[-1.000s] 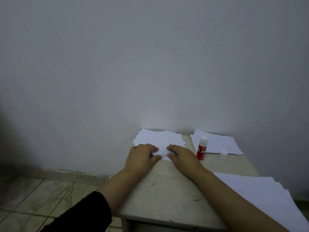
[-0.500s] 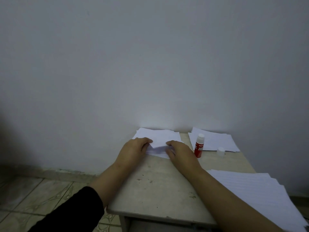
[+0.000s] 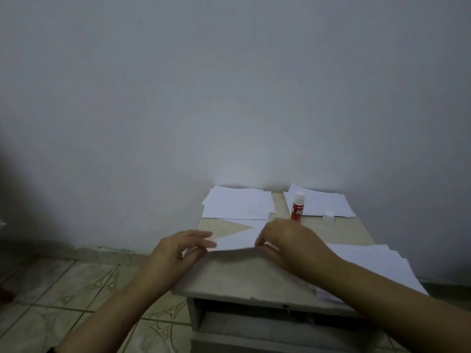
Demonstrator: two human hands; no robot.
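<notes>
The plain grey-white wall (image 3: pixel 229 98) fills the upper field of view. Patterned beige floor tiles (image 3: pixel 63 289) lie at lower left. A small beige table with a front drawer (image 3: pixel 244 273) stands against the wall.

A fanned stack of white paper sheets (image 3: pixel 377 266) lies on the table's right near corner, partly under the right forearm. A second white sheet pile (image 3: pixel 237 205) lies at the back left, and a third white sheet pile (image 3: pixel 323 202) at the back right.

The left hand (image 3: pixel 178 250) is at the table's left edge. Its thumb and fingertips pinch the left tip of the folded white triangular paper (image 3: pixel 237 239). The right hand (image 3: pixel 288 240) is near the table centre. Its curled fingers grip the paper's right end. The paper spans the gap between both hands, just above the tabletop and in front of the back-left pile.

A red glue stick with a white tip (image 3: pixel 297 207) stands upright, uncapped, just behind the right hand. Its white round cap (image 3: pixel 328 215) sits near it, to the right.
</notes>
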